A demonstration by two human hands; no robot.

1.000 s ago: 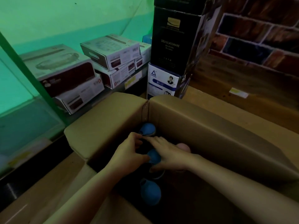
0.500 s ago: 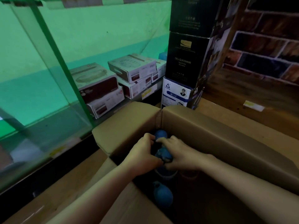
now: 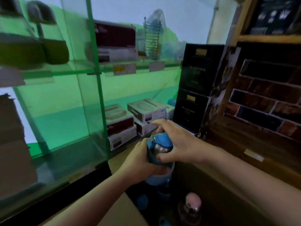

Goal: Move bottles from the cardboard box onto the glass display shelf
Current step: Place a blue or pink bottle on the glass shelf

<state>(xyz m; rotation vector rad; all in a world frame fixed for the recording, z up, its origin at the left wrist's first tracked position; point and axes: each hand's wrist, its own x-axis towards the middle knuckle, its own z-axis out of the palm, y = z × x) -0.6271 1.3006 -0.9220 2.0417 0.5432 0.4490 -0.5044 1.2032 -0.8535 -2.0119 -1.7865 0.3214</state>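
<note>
A blue-capped bottle (image 3: 158, 144) is held up above the open cardboard box (image 3: 123, 209). My left hand (image 3: 138, 163) grips its body from below and the left. My right hand (image 3: 177, 142) curls over its blue cap from the right. Down inside the box stand a pink-capped bottle (image 3: 193, 201) and other blue bottles (image 3: 141, 201), partly in shadow. The glass display shelf (image 3: 68, 67) with green edges runs across the left, level with the upper part of the view.
White and red product boxes (image 3: 122, 126) lie on the lower glass shelf behind the bottle. Stacked black cartons (image 3: 195, 88) stand to the right of them. A brick-pattern wall (image 3: 263, 108) and wooden frame fill the right. A brown cardboard stack (image 3: 11, 136) sits at the far left.
Both hands have lifted a blue-capped bottle up out of the box. My view has tilted upward, so the upper glass shelf now shows.
</note>
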